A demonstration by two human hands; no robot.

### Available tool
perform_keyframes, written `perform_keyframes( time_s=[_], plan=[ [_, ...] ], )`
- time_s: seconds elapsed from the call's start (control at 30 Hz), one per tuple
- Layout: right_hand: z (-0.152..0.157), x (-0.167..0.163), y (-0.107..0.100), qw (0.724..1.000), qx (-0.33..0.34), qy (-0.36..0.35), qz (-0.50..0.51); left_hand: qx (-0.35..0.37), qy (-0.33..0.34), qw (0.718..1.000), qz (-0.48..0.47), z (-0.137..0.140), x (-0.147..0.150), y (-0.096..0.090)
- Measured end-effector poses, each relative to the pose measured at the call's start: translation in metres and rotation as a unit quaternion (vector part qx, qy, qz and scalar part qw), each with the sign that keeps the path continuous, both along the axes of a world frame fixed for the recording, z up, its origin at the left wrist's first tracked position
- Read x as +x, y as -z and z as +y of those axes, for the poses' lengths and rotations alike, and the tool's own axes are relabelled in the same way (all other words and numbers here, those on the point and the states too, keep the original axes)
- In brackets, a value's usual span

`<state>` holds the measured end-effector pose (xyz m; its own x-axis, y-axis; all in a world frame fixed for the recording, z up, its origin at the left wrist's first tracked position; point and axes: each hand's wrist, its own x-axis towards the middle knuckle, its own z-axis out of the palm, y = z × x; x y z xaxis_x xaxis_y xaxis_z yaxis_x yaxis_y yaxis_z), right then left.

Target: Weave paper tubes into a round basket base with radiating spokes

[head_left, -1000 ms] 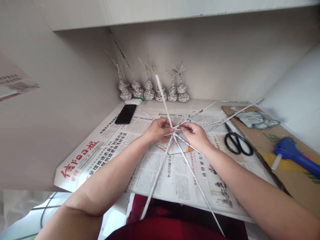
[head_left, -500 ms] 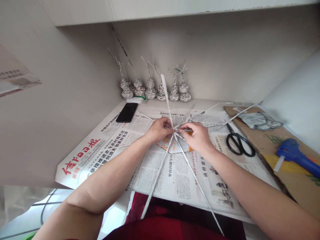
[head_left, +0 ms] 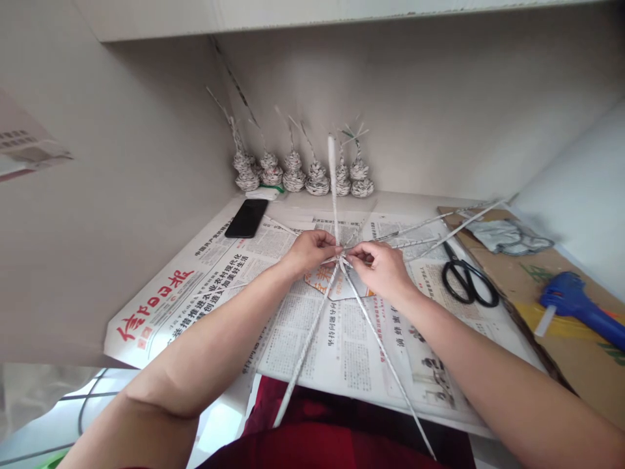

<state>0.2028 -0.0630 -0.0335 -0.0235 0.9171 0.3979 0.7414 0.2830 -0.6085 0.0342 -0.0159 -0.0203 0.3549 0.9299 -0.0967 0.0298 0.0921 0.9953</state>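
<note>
My left hand (head_left: 311,251) and my right hand (head_left: 381,266) meet over the middle of the table, both pinching the crossing point of a star of rolled newspaper sticks (head_left: 306,346). The sticks fan out from between my fingers: one rises toward the back wall, two run down over the table's front edge, others stretch right. A small printed paper piece with orange characters (head_left: 326,285) lies under my hands on the spread newspaper (head_left: 205,286).
Several small woven newspaper gourds (head_left: 303,177) line the back wall. A black phone (head_left: 247,218) lies at back left. Black scissors (head_left: 466,279), a blue glue gun (head_left: 576,306) and a grey cloth (head_left: 502,234) sit on brown cardboard (head_left: 551,339) at right.
The upright stick has swung from leaning left to nearly vertical. My fingers have shifted slightly at the crossing, and the long sticks on the right have moved a little.
</note>
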Motion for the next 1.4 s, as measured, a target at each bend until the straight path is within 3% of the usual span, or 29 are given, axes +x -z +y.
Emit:
perform_keyframes(
  time_s=[0.4, 0.57, 0.8, 1.4],
  plan=[
    [0.0025, 0.0059, -0.007, 0.996, 0.036, 0.07, -0.042, 0.009, -0.009, 1.0, -0.015, -0.0029, 0.0019, -0.0019],
    [0.0005, 0.0074, -0.009, 0.996, 0.031, 0.03, -0.081, 0.003, -0.009, 1.0, -0.017, -0.0022, 0.0019, -0.0004],
    [0.0005, 0.0086, -0.0076, 0.986, 0.097, 0.001, -0.135, 0.0, -0.003, 1.0, -0.024, -0.0002, 0.0019, 0.0021],
    [0.0007, 0.0092, -0.0064, 0.984, 0.089, -0.013, -0.154, 0.006, -0.011, 1.0, -0.01, 0.0003, 0.0024, 0.0037]
  ],
)
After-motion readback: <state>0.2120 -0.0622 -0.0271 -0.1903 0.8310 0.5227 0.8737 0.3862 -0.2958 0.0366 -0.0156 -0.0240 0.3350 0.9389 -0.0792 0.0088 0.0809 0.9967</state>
